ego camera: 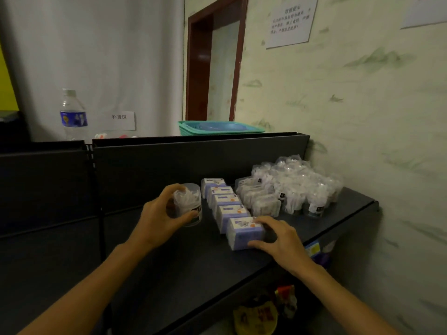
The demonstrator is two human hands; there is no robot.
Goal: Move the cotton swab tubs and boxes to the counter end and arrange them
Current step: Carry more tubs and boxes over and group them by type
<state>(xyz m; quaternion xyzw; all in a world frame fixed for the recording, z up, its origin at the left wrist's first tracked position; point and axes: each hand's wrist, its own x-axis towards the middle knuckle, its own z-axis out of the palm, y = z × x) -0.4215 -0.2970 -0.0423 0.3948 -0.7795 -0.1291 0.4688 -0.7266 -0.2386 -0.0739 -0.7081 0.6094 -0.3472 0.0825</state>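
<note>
On the dark counter (pixel 183 262) a row of several purple-and-white cotton swab boxes (pixel 223 200) runs away from me. My right hand (pixel 278 238) grips the nearest box (pixel 243 234) at its right side, fingers over the top corner and thumb at the front. Left of the row, my left hand (pixel 160 213) is wrapped around a clear round tub of cotton swabs (pixel 189 205), which is upright at counter level. Further right, clear swab tubs and flat clear cases (pixel 290 189) are packed together against the wall end.
A dark back panel (pixel 193 155) rises behind the counter, with a water bottle (pixel 72 114) and teal trays (pixel 217 128) beyond it. The patterned wall (pixel 362 117) closes the right end. Colourful packages (pixel 261 313) sit on a lower shelf below the counter's front edge.
</note>
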